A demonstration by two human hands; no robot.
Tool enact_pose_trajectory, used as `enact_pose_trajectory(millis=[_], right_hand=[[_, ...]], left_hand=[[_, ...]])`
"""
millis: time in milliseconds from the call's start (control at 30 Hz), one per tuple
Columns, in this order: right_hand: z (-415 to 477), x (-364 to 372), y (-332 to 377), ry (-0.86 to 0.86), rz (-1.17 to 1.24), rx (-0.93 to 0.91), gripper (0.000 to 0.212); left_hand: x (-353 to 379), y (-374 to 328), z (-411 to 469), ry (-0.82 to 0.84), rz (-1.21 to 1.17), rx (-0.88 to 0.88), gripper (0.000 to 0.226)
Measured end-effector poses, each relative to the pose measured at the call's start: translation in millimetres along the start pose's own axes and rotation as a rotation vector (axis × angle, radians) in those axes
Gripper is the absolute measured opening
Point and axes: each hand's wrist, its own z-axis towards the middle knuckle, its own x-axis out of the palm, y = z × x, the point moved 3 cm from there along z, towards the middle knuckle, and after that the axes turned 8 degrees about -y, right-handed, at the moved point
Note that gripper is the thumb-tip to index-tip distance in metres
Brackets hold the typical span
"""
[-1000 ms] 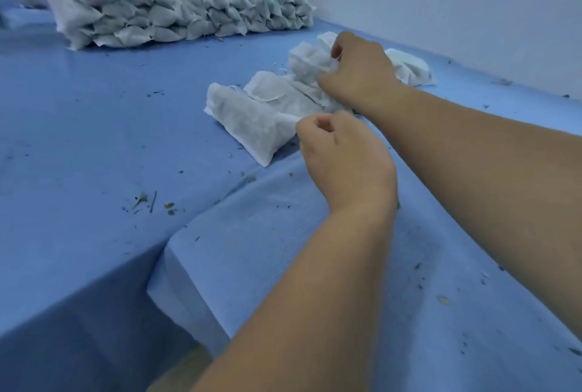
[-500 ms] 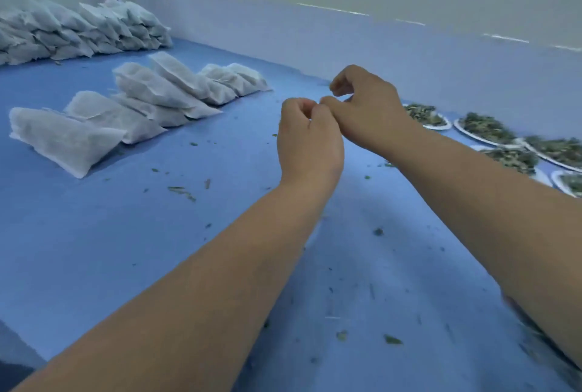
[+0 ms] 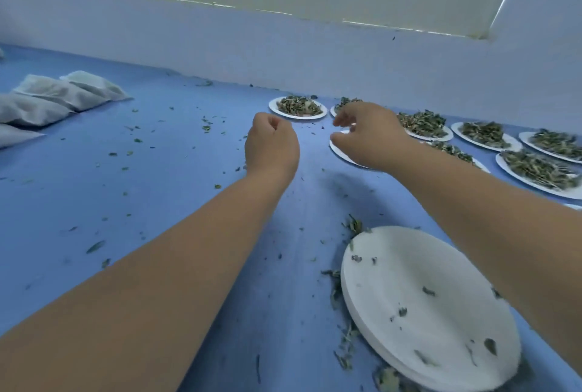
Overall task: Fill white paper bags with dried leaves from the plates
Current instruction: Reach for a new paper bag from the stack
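Head view: my right hand (image 3: 368,136), fingers loosely apart, reaches over a plate (image 3: 341,152) of dried leaves (image 3: 451,149); left hand (image 3: 272,147) fisted, seemingly empty.
Bags: filled white bags (image 3: 63,95) lie far left on the table (image 3: 157,202).
Risk: a hasty grab could scatter leaves.
Change: half a second ago both fists touched; now parted.

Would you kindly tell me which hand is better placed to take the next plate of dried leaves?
The right hand: loosely open, it hangs just over the rim of one plate, among the filled plates. The left hand is a closed fist above the blue cloth, farther from them.
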Motion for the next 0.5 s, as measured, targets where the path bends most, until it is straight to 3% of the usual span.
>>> enact_pose_trajectory(millis=[333,500], right_hand=[[120.8,106.5,9.6,0.071,-0.439,-0.163,0.028],[135.6,124.4,2.9,0.092,-0.524,-0.217,0.016]], left_hand=[[23.1,35.3,65.2,-0.075,0.019,0.034,0.017],[24.5,37.2,68.3,-0.063,0.028,0.056,0.015]])
